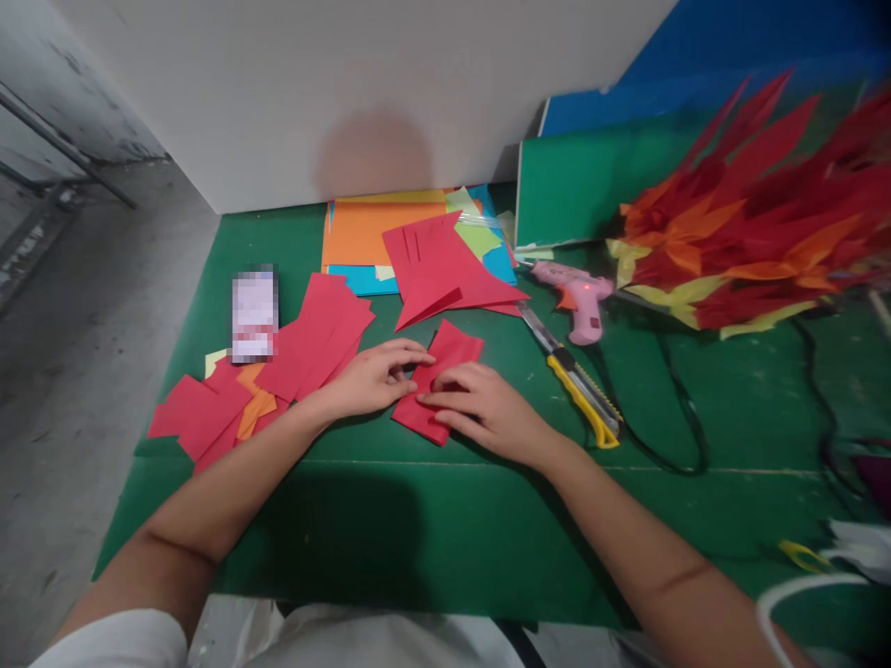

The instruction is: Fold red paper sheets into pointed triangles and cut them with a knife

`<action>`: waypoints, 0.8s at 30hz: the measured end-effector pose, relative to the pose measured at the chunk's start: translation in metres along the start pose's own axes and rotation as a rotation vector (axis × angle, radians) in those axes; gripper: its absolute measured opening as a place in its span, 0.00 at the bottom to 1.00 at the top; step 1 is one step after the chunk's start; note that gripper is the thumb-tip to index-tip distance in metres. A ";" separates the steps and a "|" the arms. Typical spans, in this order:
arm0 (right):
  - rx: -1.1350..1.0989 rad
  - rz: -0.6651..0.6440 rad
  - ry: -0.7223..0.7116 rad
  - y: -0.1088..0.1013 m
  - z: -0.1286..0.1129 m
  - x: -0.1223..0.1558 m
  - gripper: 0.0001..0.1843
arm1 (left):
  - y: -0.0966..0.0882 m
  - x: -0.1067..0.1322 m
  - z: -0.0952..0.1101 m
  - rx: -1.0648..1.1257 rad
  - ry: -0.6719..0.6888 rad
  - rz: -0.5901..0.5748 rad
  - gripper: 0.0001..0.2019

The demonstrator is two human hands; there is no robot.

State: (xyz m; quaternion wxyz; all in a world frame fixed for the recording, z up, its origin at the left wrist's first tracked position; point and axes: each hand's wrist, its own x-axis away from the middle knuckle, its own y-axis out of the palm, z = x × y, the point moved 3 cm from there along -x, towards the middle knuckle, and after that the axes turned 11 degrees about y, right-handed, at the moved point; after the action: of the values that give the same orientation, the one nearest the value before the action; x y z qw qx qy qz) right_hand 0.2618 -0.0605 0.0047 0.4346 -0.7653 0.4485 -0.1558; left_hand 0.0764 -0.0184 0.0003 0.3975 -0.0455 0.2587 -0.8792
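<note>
A red paper piece (pixel 452 351) lies on the green table (pixel 445 529) in the middle, partly folded. My left hand (pixel 372 378) rests on its left edge, fingers curled and pressing the paper. My right hand (pixel 480 408) lies on its lower right part, fingertips pinching a fold near the centre. Both hands touch each other's fingertips over the paper.
A pile of red and orange paper pieces (pixel 278 371) lies to the left, with a blurred card (pixel 254 314). Coloured sheets (pixel 390 232) are stacked behind. A yellow utility knife (pixel 577 385), a pink glue gun (pixel 581 297) and a red-orange paper flower (pixel 752 223) are to the right.
</note>
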 end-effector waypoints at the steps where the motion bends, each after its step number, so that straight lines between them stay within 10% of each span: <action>1: -0.023 0.059 0.021 -0.002 0.004 0.000 0.15 | 0.001 0.000 0.001 -0.017 -0.004 0.009 0.17; 8: 0.090 0.294 0.190 -0.013 0.025 -0.001 0.08 | 0.004 0.000 0.005 -0.112 -0.044 0.032 0.18; 18: -0.116 -0.103 -0.185 0.000 -0.006 0.004 0.10 | 0.005 0.001 0.000 -0.072 -0.045 0.067 0.17; 24: -0.117 -0.149 -0.169 0.004 -0.010 0.006 0.11 | 0.004 0.002 0.001 -0.090 -0.051 0.068 0.17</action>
State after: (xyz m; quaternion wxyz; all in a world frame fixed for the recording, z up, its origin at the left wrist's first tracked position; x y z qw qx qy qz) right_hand 0.2567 -0.0719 0.0065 0.4128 -0.8310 0.3603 -0.0961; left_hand 0.0785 -0.0228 -0.0008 0.4313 -0.0771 0.2891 -0.8511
